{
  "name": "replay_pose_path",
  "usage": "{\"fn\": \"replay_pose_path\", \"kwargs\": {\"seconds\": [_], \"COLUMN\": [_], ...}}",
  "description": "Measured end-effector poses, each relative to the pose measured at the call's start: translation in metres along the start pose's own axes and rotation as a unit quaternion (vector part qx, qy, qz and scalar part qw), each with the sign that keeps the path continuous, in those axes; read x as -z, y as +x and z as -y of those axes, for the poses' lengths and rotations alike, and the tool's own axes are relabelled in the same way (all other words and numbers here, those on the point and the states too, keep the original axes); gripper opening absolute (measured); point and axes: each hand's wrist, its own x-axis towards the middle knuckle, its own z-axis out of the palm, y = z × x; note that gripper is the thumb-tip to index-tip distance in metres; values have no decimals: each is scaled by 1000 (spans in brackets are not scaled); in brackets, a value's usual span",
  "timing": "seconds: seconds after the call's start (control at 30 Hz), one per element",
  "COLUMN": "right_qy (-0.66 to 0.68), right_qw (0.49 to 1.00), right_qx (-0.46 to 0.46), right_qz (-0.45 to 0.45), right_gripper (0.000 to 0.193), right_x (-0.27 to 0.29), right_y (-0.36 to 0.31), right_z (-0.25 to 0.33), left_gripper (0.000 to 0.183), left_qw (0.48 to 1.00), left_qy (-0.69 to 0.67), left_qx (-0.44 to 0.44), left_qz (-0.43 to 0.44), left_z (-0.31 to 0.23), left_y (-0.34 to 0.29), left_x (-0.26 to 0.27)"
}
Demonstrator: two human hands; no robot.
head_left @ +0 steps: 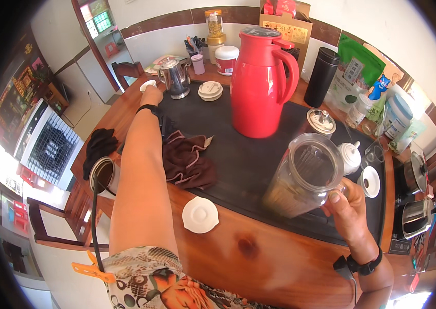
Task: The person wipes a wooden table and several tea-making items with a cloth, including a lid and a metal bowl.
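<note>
Grips glass pitcher (303, 180) with right hand (348, 208) at near edge of tray (233, 159); grasps white cup (147, 84) with left hand (152, 96) by far-left corner.

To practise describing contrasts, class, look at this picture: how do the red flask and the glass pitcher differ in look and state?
The red flask is opaque, while the glass pitcher is see-through. The red flask wears a dark lid; the glass pitcher is open on top. The red flask stands untouched, whereas the right hand holds the glass pitcher. Both have a side handle.
</note>
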Motion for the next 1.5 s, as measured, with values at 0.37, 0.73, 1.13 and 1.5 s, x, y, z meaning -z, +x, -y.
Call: {"fn": "replay_pose_path", "kwargs": {"seconds": [0.37, 0.73, 1.13, 1.5], "right_qy": [27, 35, -206, -494], "right_qw": [999, 999, 972, 859], "right_qx": [15, 38, 113, -52], "right_qz": [-9, -12, -24, 124], "right_gripper": [32, 28, 34, 43], "right_x": [4, -6, 7, 16], "right_y": [7, 19, -28, -82], "right_z": [-9, -12, 87, 126], "left_gripper": [24, 31, 20, 21], "left_qw": [984, 971, 854, 808], "left_qy": [69, 35, -220, -301], "left_qx": [-104, -231, -466, -500], "left_qz": [-130, -51, 70, 80], "left_z": [-16, -49, -82, -63], "left_y": [-53, -129, -430, -538], "left_x": [8, 68, 98, 102]}}
